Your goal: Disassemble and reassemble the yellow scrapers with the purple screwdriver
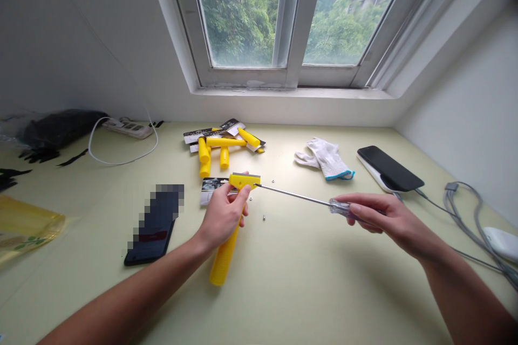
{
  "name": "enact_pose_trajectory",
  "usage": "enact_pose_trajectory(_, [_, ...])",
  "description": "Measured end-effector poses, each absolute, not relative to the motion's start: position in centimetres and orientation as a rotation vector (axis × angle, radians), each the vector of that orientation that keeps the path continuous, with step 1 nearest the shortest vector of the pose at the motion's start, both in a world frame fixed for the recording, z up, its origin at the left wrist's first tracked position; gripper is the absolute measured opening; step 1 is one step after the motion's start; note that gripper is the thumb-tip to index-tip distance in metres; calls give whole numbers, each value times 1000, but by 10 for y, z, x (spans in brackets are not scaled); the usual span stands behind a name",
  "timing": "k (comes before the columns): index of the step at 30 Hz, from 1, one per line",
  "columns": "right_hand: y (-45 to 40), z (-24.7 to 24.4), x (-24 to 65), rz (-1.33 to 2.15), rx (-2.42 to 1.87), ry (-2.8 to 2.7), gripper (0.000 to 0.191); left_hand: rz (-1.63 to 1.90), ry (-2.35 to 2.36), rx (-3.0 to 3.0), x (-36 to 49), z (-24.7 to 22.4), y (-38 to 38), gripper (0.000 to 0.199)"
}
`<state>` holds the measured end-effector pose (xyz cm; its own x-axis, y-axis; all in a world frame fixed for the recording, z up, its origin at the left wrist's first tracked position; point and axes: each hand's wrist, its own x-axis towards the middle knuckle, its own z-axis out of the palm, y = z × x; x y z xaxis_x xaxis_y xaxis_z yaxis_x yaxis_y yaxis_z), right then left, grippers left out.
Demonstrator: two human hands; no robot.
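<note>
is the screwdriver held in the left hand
No, the right hand holds the screwdriver, while the left hand grips the yellow T-shaped tool.

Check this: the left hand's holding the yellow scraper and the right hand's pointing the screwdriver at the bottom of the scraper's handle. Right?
Not quite: the left hand is holding the yellow scraper, but the right hand is pointing the screwdriver at the scraper's head, not the bottom of its handle. The head camera's view shows it.
</note>
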<state>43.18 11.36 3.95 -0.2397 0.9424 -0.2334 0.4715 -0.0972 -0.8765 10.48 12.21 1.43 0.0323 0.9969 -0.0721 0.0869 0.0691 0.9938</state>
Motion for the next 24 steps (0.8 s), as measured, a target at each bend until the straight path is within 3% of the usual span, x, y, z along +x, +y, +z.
enact_pose_trajectory(24, [111, 44, 433, 1226, -1585, -1775, 47, 1087, 1281, 1211, 106, 14, 122, 42])
